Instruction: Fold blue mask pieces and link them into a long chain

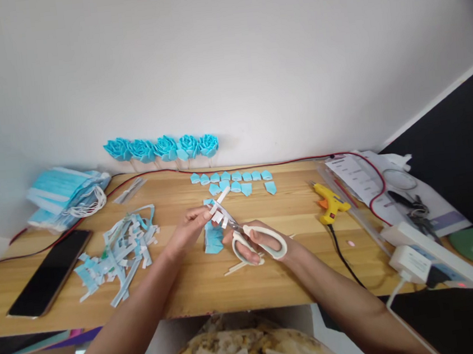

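Observation:
My left hand (191, 224) pinches a small white strip (221, 201) of mask material above the middle of the wooden table (197, 285). My right hand (255, 242) grips white-handled scissors (260, 241), their blades pointing left at the strip. A short stack of blue cut pieces (214, 239) lies just under both hands. Behind them, small folded blue petals (237, 181) lie in rows. Several finished blue fabric roses (161, 147) lean against the wall.
A heap of blue-and-white offcuts (118, 254) and a black phone (52, 271) lie at the left, with a pile of face masks (67, 195) behind. A yellow glue gun (329, 202), papers (357, 178) and a white power strip (433, 260) are at the right.

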`<action>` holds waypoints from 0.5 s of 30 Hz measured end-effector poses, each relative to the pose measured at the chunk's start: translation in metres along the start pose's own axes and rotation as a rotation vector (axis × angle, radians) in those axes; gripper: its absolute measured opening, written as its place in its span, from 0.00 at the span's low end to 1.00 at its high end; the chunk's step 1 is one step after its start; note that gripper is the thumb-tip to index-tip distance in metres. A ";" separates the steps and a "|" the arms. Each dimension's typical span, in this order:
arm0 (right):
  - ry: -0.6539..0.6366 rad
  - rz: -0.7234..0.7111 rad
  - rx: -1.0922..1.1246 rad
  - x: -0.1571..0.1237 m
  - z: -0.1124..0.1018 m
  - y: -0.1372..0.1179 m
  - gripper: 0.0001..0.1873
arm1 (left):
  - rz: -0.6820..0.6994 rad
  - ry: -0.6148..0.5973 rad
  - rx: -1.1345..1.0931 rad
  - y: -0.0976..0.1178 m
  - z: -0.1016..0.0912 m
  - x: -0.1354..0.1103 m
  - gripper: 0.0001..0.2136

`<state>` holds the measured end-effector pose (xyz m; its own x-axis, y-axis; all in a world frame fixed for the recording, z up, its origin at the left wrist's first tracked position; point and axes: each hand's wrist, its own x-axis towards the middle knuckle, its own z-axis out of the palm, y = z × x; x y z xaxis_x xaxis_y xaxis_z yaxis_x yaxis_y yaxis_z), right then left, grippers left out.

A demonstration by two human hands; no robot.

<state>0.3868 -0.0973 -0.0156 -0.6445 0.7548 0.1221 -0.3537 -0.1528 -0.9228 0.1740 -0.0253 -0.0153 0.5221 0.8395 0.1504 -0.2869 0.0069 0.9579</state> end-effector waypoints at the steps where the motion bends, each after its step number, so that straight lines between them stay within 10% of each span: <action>1: 0.007 0.005 0.000 0.000 0.000 0.001 0.28 | -0.001 0.001 0.009 0.000 0.000 0.000 0.19; 15: 0.099 0.065 0.126 0.000 0.001 0.005 0.30 | -0.016 -0.041 0.068 0.002 -0.001 0.000 0.16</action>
<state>0.3845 -0.0982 -0.0198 -0.6010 0.7990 0.0213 -0.3999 -0.2775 -0.8736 0.1719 -0.0249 -0.0136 0.5593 0.8165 0.1431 -0.2232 -0.0179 0.9746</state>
